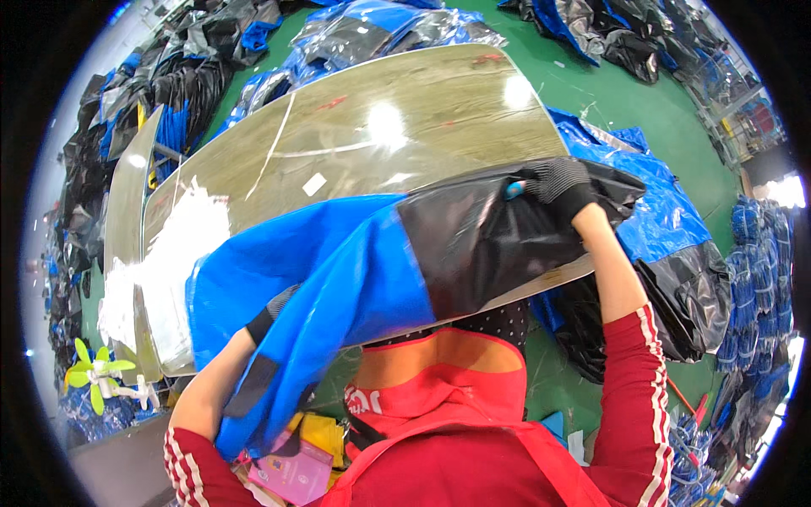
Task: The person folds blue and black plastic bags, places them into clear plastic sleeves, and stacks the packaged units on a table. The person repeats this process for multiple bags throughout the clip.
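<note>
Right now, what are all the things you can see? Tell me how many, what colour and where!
Garment: one, blue and black, draped over the table's near edge.
Table: one, glossy wood-grain, centre.
Clear plastic bags: a heap, white-clear, table's left end.
Bagged garments: many, blue and black, piled on the green floor all around.
Small fan: one, green and white, lower left.
Left hand: dark glove, mostly hidden under the blue half.
Right hand: dark glove, grip on the black half.
</note>
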{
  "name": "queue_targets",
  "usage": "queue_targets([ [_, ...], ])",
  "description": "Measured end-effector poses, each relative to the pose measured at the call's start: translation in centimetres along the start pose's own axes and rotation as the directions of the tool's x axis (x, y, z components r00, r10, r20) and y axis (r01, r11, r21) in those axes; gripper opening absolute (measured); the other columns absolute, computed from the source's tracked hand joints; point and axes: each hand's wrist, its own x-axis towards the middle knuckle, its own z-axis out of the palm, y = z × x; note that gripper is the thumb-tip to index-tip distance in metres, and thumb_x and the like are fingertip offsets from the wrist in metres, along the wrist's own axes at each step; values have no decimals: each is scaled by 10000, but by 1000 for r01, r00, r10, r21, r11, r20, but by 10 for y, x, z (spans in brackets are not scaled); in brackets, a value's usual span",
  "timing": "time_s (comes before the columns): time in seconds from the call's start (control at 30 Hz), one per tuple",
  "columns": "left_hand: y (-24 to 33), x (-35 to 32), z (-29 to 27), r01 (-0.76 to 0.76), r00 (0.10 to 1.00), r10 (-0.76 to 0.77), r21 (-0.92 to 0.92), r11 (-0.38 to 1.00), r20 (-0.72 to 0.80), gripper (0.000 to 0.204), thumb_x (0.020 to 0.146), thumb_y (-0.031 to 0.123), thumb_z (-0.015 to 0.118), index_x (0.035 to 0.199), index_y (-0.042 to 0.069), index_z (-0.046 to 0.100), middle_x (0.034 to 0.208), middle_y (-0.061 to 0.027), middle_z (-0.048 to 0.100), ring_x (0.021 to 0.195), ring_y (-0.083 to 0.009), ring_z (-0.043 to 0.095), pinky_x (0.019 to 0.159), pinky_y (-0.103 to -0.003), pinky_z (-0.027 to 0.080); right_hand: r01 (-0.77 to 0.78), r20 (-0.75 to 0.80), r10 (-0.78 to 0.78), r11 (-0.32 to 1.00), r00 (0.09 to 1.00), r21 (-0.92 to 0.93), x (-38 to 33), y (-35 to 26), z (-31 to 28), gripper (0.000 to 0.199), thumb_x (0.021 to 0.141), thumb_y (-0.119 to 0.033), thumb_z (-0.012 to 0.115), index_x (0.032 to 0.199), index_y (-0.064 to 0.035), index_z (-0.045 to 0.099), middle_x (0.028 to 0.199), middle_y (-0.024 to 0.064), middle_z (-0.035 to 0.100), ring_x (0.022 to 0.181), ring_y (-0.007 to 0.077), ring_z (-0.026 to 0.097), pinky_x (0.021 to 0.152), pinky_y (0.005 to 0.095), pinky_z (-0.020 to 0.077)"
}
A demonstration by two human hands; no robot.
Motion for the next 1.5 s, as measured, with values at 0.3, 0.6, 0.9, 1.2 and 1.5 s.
queue_targets([
  [0.3,-21,-236,37,702,556,-735,-253,666,-389,402,898,351,611,1133,26,586,1101,-137,596,988,-262,534,865,-403,407,-101,231,100,995,968,-8,12,10,12,436,832,-497,572,975,-106,705,1012,178,672,938,373,640,816,445,490],
  [0.6,-45,-224,59,260,-2,-957,-924,280,-290,328,907,325,638,987,7,622,902,-112,642,807,-206,576,741,-326,463,-44,150,54,996,987,-73,4,-1,7,381,870,-462,546,977,-124,688,989,170,669,921,389,628,788,469,487],
  [0.9,-96,-224,92,894,66,-997,-441,75,-34,527,853,196,651,1317,29,467,1074,-167,621,954,-284,608,879,-363,463,37,-52,-47,983,998,-178,-38,-8,11,454,893,-496,496,939,-97,707,948,176,688,906,338,666,779,453,514],
  [1.2,45,107,12,106,892,-126,-70,992,-433,679,775,617,584,1341,249,517,1449,-171,397,1352,-413,314,1100,-600,167,-60,72,73,983,995,-172,-31,-20,-12,346,889,-412,520,935,-111,684,915,169,691,845,357,669,760,468,520],
  [1.5,28,119,34,114,972,-107,22,993,-211,785,717,688,602,1360,256,477,1490,-144,338,1392,-382,253,1111,-637,72,411,9,-411,909,911,-63,-55,-100,24,743,828,-637,504,1425,-207,403,1463,134,373,1382,359,266,1133,580,99],
])
